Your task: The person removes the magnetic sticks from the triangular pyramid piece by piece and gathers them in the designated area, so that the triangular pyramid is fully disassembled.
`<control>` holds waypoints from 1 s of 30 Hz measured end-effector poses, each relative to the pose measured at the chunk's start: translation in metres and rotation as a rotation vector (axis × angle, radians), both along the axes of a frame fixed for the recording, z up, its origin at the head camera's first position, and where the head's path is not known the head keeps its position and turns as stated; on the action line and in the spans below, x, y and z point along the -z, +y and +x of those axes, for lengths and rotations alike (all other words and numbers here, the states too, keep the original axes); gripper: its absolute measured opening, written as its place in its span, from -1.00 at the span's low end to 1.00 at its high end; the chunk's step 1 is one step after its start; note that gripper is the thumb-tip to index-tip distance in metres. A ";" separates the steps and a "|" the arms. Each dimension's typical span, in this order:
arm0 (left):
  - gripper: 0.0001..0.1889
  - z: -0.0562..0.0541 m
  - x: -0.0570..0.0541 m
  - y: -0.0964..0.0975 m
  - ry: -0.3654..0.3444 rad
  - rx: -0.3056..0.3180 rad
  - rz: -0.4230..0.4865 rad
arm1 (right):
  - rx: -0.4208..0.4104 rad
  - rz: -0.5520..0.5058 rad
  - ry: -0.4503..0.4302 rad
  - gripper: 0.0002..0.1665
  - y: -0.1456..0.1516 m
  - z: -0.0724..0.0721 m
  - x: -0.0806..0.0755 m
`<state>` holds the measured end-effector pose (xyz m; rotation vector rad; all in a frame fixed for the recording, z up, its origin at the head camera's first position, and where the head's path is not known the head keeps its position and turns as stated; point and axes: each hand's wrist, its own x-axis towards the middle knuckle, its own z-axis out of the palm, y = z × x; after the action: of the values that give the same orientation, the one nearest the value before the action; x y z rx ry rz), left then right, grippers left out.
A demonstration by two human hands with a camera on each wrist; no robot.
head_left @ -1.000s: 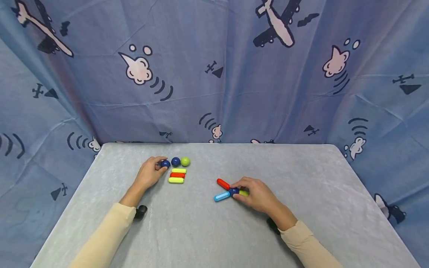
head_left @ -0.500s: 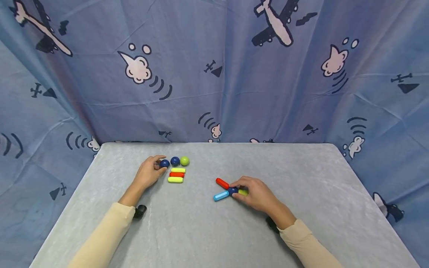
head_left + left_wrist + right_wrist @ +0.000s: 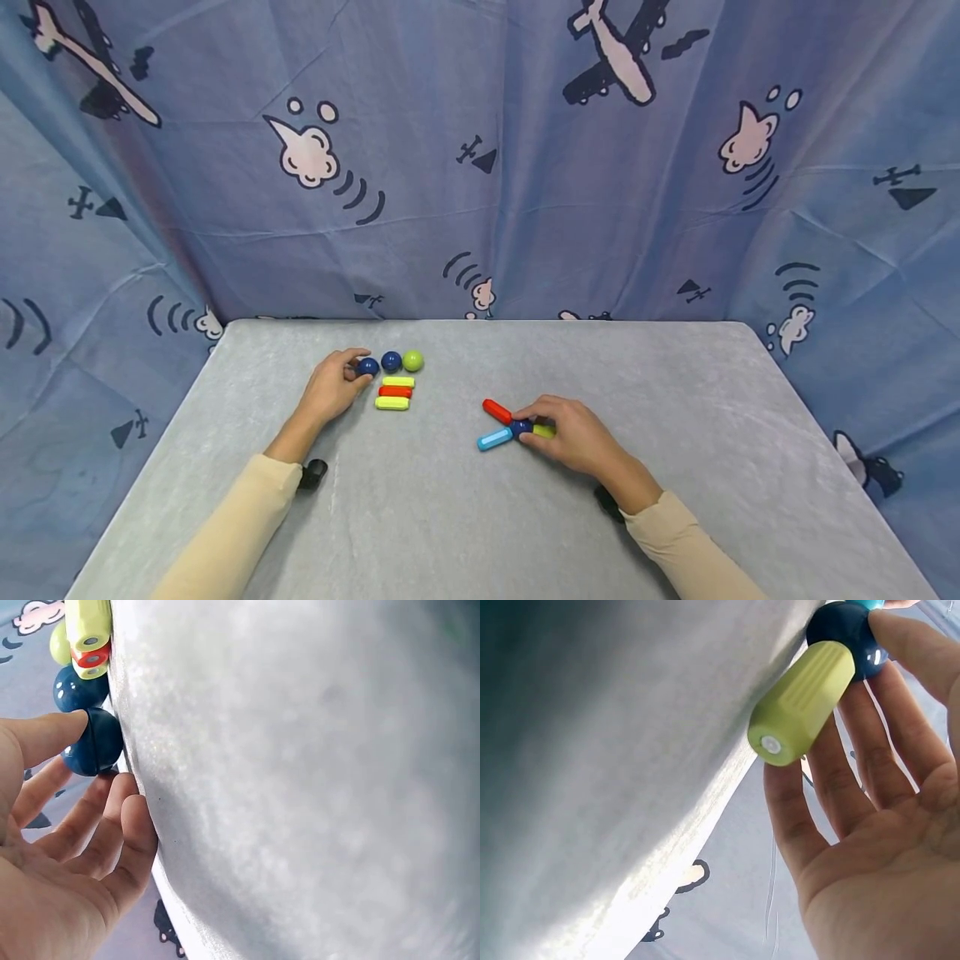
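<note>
Pinching a navy ball (image 3: 367, 367), the left hand (image 3: 327, 390) in the head view had a second navy ball (image 3: 392, 361) and lime ball (image 3: 413, 361) toward three o'clock, three rods (image 3: 395, 392) toward four. The right hand (image 3: 573, 433), farther toward four, pinched a navy hub ball (image 3: 521, 427) with a red rod (image 3: 497, 411) at ten, light-blue rod (image 3: 495, 439) at eight. In the left wrist view, lower fingers (image 3: 136, 836) fanned loosely; in the right, a lime rod (image 3: 802, 705) slanted toward seven.

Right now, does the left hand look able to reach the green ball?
Probably not directly: the left hand pinches one blue ball, and another blue ball stands between it and the green ball.
</note>
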<state>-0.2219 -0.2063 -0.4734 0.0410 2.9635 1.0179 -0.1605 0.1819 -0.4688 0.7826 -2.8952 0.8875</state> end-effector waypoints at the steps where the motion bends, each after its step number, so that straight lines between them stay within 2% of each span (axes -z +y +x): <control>1: -0.52 0.000 0.000 0.000 -0.001 -0.002 0.000 | 0.000 0.001 0.000 -0.67 0.001 0.000 0.000; 11: -0.53 0.000 -0.001 0.001 -0.001 -0.001 0.005 | 0.006 0.011 0.002 -0.67 0.002 0.001 0.001; 14: -0.57 0.004 -0.006 0.003 0.078 -0.023 0.007 | 0.005 0.010 -0.002 -0.67 0.001 0.001 0.001; 16: -0.61 0.009 -0.012 0.010 0.157 -0.034 0.012 | 0.005 0.008 -0.005 -0.67 0.001 0.001 0.000; 18: -0.65 0.014 -0.018 0.020 0.246 -0.019 0.024 | 0.005 0.009 -0.005 -0.68 0.001 0.000 -0.001; 21: -0.70 0.024 -0.026 0.043 0.331 0.049 0.056 | 0.004 0.015 -0.004 -0.67 0.001 0.000 -0.001; 24: -0.75 0.036 -0.028 0.070 0.365 0.162 0.045 | 0.005 0.020 -0.008 -0.67 0.001 0.001 -0.001; 26: -0.78 0.044 -0.026 0.088 0.352 0.251 0.016 | 0.010 0.022 -0.010 -0.67 0.000 0.001 -0.001; 30: -0.76 0.058 -0.017 0.116 0.283 0.442 -0.044 | 0.015 0.024 -0.002 -0.66 -0.001 0.001 -0.001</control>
<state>-0.1641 -0.0904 -0.4563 0.8622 2.9932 0.9477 -0.1596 0.1806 -0.4676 0.7603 -2.9143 0.8543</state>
